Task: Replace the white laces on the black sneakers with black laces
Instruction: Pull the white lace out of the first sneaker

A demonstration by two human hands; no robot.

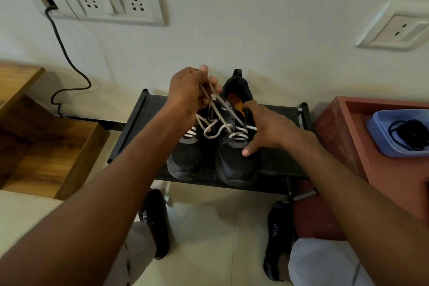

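Two black sneakers stand side by side on a low black rack [281, 165], toes toward me. My left hand [188, 93] pinches a white lace [214, 123] above the left sneaker [185, 158] and holds it pulled up and taut. Loosened loops of white lace lie across both tongues. My right hand [264, 130] grips the right sneaker [236, 165] by its outer side at the eyelets, thumb on the toe side. Black laces [408, 132] lie coiled in a blue tray [380, 144] at the right.
The blue tray sits on a red box [336, 128] to the right of the rack. A wooden box [58, 158] stands at the left. A black cable [62, 53] runs down the wall from a socket panel [111, 2]. My feet in black socks rest on the tiled floor.
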